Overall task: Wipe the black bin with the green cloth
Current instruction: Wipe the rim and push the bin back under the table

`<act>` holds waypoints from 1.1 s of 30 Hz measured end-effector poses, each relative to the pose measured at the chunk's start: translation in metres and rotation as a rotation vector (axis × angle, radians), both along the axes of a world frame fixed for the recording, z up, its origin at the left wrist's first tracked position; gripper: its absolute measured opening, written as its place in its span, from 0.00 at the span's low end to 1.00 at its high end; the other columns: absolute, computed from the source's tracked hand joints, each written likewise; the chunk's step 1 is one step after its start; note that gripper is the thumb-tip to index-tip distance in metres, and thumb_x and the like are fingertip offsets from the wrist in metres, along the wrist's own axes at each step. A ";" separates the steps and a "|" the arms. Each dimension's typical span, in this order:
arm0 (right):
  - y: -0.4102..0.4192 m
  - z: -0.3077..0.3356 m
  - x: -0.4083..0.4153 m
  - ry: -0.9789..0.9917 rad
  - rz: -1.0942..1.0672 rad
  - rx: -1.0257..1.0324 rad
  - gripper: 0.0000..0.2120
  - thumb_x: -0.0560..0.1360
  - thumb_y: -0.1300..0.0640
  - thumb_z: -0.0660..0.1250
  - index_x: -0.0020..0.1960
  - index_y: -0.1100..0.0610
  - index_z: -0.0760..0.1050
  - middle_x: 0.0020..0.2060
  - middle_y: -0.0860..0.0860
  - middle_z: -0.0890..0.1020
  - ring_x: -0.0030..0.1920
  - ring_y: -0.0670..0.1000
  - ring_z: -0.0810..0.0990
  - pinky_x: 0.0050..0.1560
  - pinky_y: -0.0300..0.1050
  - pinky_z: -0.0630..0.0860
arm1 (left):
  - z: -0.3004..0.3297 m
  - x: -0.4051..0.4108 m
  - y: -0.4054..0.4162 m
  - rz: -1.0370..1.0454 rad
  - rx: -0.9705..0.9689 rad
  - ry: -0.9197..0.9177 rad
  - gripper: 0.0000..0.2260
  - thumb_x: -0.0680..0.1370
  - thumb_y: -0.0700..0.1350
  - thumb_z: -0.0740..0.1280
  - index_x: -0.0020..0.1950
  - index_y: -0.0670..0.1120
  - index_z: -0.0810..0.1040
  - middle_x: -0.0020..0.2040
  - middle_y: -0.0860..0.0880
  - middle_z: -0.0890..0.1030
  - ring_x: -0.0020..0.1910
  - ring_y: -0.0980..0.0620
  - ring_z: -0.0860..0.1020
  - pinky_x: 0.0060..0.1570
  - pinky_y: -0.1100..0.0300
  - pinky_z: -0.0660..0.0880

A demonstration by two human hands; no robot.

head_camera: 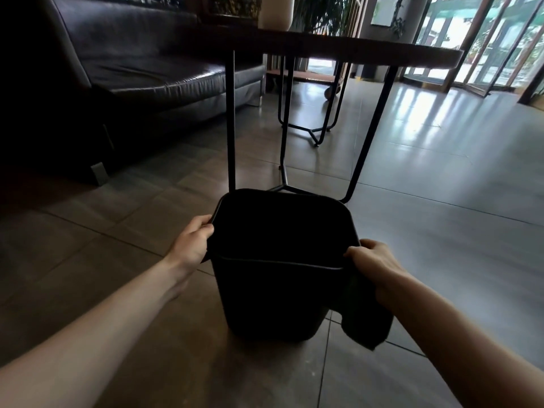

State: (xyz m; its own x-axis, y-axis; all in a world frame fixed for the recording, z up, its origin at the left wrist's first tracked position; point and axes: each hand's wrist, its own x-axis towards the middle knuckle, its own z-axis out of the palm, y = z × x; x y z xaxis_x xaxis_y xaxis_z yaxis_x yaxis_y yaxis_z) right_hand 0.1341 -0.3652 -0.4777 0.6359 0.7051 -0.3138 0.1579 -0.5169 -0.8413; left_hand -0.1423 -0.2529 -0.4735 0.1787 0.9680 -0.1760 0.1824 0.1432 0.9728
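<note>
The black bin (276, 301) stands upright on the tiled floor in front of me, its open mouth facing up. My left hand (192, 241) grips the bin's left rim. My right hand (374, 265) is closed at the bin's right near corner, holding the green cloth (368, 322). The cloth looks very dark in this light and hangs down beside the bin's right wall. The inside of the bin is too dark to see.
A round table (382, 51) on thin black metal legs (231, 119) stands just behind the bin. A dark leather sofa (132, 60) fills the left. Glossy floor tiles (441, 160) stretch right toward glass doors (485, 39).
</note>
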 end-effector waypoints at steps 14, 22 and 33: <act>0.028 -0.010 0.016 0.051 -0.080 0.031 0.18 0.79 0.42 0.69 0.60 0.53 0.81 0.52 0.58 0.86 0.53 0.63 0.85 0.61 0.62 0.82 | -0.018 0.033 0.042 -0.002 0.015 -0.127 0.18 0.88 0.45 0.53 0.77 0.51 0.71 0.73 0.49 0.77 0.72 0.50 0.75 0.76 0.51 0.69; -0.001 0.004 0.021 0.301 -0.200 -0.007 0.17 0.84 0.42 0.63 0.59 0.54 0.80 0.47 0.59 0.86 0.45 0.59 0.86 0.36 0.45 0.81 | -0.017 0.029 0.034 0.048 -0.007 -0.030 0.18 0.88 0.47 0.55 0.78 0.49 0.70 0.75 0.48 0.75 0.74 0.49 0.73 0.78 0.49 0.66; -0.120 0.095 -0.011 0.269 -0.010 -0.348 0.38 0.72 0.72 0.72 0.77 0.49 0.66 0.58 0.55 0.79 0.53 0.59 0.83 0.45 0.53 0.84 | 0.092 -0.015 -0.059 -0.146 0.047 0.642 0.25 0.85 0.55 0.58 0.82 0.52 0.62 0.81 0.44 0.66 0.80 0.43 0.65 0.76 0.50 0.62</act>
